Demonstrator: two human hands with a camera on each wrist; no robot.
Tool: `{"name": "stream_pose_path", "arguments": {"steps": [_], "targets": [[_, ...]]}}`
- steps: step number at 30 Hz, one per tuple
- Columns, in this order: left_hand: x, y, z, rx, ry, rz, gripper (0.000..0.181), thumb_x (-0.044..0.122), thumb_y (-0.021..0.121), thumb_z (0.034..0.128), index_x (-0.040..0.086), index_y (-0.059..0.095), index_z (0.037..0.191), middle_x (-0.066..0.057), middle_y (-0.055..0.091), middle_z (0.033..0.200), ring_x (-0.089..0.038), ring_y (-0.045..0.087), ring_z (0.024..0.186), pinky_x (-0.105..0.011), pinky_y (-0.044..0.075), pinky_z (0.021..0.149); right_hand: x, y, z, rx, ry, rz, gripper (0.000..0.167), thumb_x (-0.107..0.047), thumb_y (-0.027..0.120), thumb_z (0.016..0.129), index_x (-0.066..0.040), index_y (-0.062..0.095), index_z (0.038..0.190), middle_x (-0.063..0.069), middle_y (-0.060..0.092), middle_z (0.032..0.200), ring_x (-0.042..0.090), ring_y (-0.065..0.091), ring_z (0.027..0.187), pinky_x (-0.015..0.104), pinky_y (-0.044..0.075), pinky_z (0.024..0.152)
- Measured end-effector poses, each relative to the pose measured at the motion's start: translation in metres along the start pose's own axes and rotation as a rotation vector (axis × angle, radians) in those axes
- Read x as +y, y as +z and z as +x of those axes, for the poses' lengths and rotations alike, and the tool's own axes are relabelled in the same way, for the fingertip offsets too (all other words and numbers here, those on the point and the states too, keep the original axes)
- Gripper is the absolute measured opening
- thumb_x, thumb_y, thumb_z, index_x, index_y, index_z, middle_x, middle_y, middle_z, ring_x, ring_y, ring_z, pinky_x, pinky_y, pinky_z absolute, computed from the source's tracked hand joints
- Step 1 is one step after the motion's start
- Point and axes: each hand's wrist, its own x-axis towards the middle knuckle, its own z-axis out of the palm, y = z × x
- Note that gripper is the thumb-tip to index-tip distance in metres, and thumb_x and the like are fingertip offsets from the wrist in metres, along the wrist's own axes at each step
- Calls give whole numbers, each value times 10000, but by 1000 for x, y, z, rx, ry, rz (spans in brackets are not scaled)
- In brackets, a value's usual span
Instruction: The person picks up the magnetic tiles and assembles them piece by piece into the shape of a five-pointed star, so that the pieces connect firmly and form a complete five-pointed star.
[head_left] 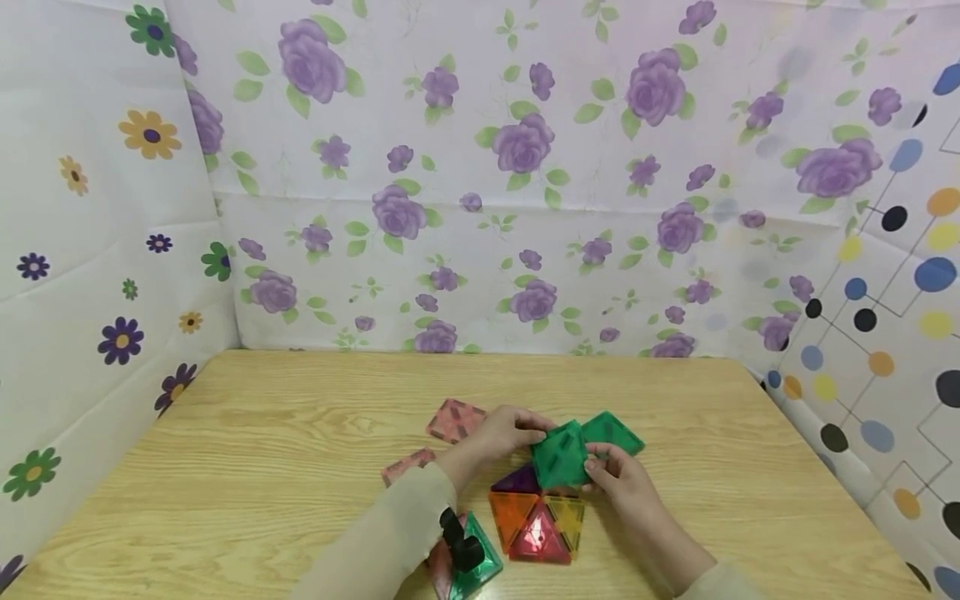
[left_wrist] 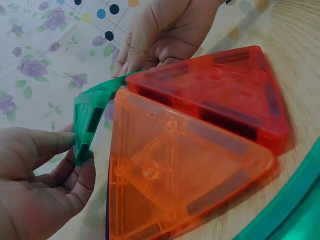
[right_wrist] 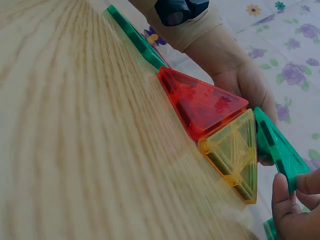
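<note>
Green tile (head_left: pixel 558 458), pinched by both hands (head_left: pixel 508 432) (head_left: pixel 621 477), tilted — one corner toward floral backdrop (head_left: pixel 465 167), long axis unclear

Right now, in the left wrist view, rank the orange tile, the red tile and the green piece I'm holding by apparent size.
Largest to smallest:
1. Orange tile
2. Red tile
3. Held green piece

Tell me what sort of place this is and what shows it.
Probably an indoor play or filming corner: a wood-grain table stands before a rose-printed sheet, a dot-patterned sheet hangs along the right side, and translucent coloured tiles lie on the table.
</note>
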Motion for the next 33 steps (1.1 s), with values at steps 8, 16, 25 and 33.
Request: {"name": "stream_pose_path", "arguments": {"steps": [8,16,25,33], "targets": [[1,3,5,-20,15,98,203,148,588,958,156,731,1101,-48,703,1103,-146,644,967,-305,550,821,4,1,0,13,17,27,332,-12,460,991,69,444,1313,62,585,953,112,576,799,222,534,714],[0,11,8,-38,29,64,201,94,577,957,94,720,1098,-84,697,1044,-119,616,835,-291,549,744,7,1,0,27,27,57,316,3,455,987,69,458,1297,96,572,1000,133,583,854,234,551,722],[-1,20,7,-9,19,-7,175,78,583,950,83,720,1058,-68,676,990,-126,592,814,-288,532,731,12,1,1,63,16,-37,299,-25,521,967,44,516,1258,85,601,958,130,574,771,237,529,629],[-6,24,10,13,47,54,170,134,605,945,149,729,1061,-32,641,883,-100,567,744,-233,508,656,15,0,3,89,4,-160,289,-68,579,945,35,556,1215,79,603,959,119,527,744,223,463,576]]}}
